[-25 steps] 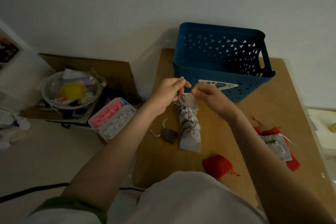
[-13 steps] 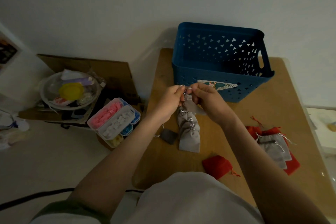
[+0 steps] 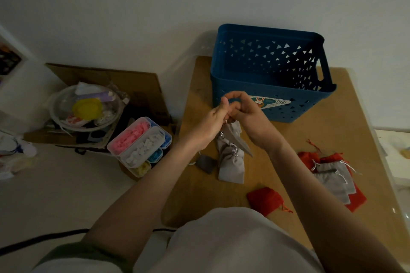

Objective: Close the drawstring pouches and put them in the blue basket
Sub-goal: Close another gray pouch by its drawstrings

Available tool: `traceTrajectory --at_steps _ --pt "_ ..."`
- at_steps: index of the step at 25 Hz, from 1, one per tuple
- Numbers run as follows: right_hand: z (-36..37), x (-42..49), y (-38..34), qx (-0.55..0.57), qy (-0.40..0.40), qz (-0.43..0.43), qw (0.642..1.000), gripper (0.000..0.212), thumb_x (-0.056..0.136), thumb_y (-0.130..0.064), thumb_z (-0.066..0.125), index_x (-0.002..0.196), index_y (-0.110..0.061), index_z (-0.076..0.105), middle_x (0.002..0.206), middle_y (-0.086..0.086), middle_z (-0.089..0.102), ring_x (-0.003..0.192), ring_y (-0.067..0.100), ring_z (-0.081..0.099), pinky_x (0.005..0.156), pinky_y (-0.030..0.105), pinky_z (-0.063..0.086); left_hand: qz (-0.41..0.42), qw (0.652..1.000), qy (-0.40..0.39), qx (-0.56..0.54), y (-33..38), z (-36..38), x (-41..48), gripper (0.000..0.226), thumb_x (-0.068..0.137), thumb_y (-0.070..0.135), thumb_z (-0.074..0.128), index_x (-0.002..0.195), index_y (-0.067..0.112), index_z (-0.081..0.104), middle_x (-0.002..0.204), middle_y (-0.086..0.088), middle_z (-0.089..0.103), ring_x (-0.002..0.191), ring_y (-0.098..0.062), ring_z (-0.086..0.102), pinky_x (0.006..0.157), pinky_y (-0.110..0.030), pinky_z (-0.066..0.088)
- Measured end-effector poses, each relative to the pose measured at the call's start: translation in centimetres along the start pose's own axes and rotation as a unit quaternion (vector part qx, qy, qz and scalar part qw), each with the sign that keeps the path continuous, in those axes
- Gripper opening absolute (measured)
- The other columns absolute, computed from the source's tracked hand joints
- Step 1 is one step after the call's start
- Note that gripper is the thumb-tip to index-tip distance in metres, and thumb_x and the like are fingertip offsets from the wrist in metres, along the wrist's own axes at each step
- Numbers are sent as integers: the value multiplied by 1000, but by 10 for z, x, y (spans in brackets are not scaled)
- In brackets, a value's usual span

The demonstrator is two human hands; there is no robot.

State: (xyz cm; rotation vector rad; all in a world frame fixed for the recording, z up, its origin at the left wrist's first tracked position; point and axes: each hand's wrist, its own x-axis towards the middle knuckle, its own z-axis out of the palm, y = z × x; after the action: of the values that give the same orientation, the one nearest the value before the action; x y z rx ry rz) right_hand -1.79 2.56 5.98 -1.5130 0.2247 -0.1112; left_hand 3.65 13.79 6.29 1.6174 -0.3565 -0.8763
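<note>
My left hand [image 3: 211, 121] and my right hand [image 3: 248, 115] meet over the wooden table [image 3: 310, 139], just in front of the blue basket [image 3: 269, 104]. Both pinch the white drawstrings of a grey pouch [image 3: 236, 137], which hangs tilted below the fingers. Under it lies a stack of grey pouches [image 3: 231, 162] and a small dark grey pouch [image 3: 207, 164]. A red pouch [image 3: 265, 199] lies near the front edge. At the right sits a pile of red pouches [image 3: 357, 200] and light grey pouches [image 3: 332, 175]. The basket looks empty where I can see into it.
Off the table's left edge, stacked clear boxes [image 3: 139, 144] hold pink, white, blue and yellow bits. A clear bowl [image 3: 85, 106] of odds and ends sits on flattened cardboard [image 3: 133, 82]. A black cable [image 3: 40, 239] runs over the floor. The wall stands right behind the basket.
My hands came closer together and dropped slightly toward the table. The held grey pouch now hangs tilted to the right, its mouth bunched at my fingertips.
</note>
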Motion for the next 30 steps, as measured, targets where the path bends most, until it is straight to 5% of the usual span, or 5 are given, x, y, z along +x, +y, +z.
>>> traceTrajectory --at_steps 9,12,20,25,30 --pt "10 5 -11 -75 -6 14 997 12 95 4 47 106 -1 49 74 7 59 63 4 59 61 16 47 9 992 122 -17 5 4 -6 34 103 23 31 83 17 58 67 5 45 63 -2 44 55 -13 38" --pt "20 6 -14 -79 38 6 996 8 98 2 43 99 -6 44 69 3 51 55 2 50 54 18 40 23 990 137 -35 10 4 -3 28 101 18 32 86 14 55 71 1 53 67 -4 50 49 -8 41" --pt "13 8 -14 -181 36 48 982 11 98 -10 48 101 -2 55 74 8 59 63 15 52 55 23 42 56 992 105 27 3 -5 6 39 103 22 29 134 11 49 121 -6 59 111 -16 56 96 -30 47" --pt "6 6 -11 -187 49 -4 981 7 96 -9 52 91 -8 57 72 4 62 61 5 55 59 20 43 34 994 105 0 5 -3 6 34 103 22 31 81 17 56 69 4 55 59 4 54 55 -9 43" --pt "-1 3 1 -206 85 -56 973 5 94 -5 54 90 -8 56 77 7 61 71 10 57 67 23 45 -27 991 60 -113 0 -8 11 29 102 17 38 77 13 54 56 6 40 49 -2 38 56 -20 34"
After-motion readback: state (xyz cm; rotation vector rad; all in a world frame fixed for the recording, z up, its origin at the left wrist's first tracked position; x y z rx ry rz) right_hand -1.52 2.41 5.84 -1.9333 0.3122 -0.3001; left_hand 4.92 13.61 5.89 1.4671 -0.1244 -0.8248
